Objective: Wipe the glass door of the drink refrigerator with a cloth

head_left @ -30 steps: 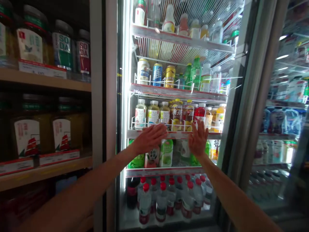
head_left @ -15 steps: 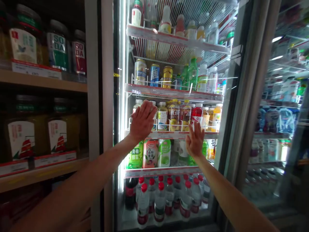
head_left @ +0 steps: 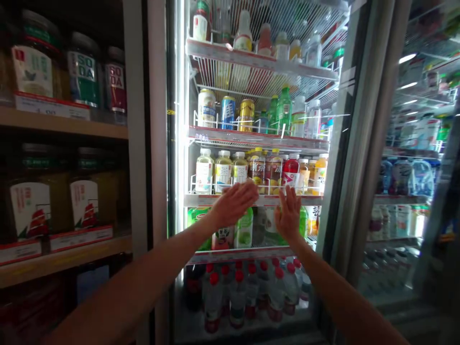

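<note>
In the head view, my left hand (head_left: 235,205) reaches in front of a lit drinks fridge, its fingers stretched out to the right and slightly blurred. It appears to lie flat at the glass door (head_left: 302,117); whether anything thin is under the palm I cannot tell. To its right, my right hand (head_left: 288,214) points fingers up, flat near the glass, with nothing visible in it. Behind my left hand are a green carton-like drink (head_left: 244,230) and a row of pale tea bottles (head_left: 223,171). A red bottle (head_left: 291,171) stands just above my right fingertips.
Left of the fridge, a wooden shelf (head_left: 64,125) holds large bottles with price tags. Red-capped water bottles (head_left: 237,297) fill the fridge's bottom. A metal door frame (head_left: 373,143) runs down the right, with another stocked fridge beyond it.
My left hand has swept right and down, from before the tea bottles to the shelf edge near my right hand. My right hand has stayed nearly in place.
</note>
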Demonstrator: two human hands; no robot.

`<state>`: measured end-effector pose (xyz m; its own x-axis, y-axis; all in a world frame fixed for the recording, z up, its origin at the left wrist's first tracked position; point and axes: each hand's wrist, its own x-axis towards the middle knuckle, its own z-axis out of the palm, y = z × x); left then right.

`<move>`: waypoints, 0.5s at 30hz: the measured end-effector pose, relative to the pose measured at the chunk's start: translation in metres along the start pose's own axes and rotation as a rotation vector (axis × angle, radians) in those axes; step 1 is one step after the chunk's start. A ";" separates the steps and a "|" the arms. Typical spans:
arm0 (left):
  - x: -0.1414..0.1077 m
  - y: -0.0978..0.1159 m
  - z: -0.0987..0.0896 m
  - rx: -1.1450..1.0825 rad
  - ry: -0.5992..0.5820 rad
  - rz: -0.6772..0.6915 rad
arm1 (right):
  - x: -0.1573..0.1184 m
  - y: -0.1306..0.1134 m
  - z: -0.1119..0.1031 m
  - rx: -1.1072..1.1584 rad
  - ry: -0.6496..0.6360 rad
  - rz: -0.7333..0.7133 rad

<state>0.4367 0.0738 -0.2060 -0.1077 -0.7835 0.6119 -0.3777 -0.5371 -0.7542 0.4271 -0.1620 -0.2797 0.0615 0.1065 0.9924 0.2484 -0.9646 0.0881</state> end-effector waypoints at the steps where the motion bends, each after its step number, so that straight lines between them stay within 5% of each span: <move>1: -0.001 0.006 0.002 -0.015 -0.028 0.112 | -0.001 0.000 -0.001 0.001 -0.005 0.001; 3: 0.004 0.005 0.002 -0.021 -0.030 0.155 | -0.002 0.002 -0.003 0.005 -0.025 -0.010; 8: 0.026 -0.020 -0.002 0.025 0.089 -0.327 | -0.005 0.009 -0.011 0.024 -0.065 -0.077; 10: 0.020 -0.010 0.000 -0.001 0.050 -0.198 | -0.007 0.011 -0.015 0.033 -0.058 -0.076; 13: 0.005 0.013 0.005 -0.062 -0.052 0.188 | -0.014 0.014 -0.021 0.029 -0.023 -0.028; 15: 0.004 0.014 0.005 -0.072 -0.086 0.245 | -0.018 0.017 -0.026 0.024 -0.018 -0.001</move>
<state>0.4352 0.0617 -0.2156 -0.1267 -0.9125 0.3889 -0.4151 -0.3073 -0.8563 0.4054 -0.1863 -0.2938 0.0791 0.1117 0.9906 0.2713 -0.9586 0.0864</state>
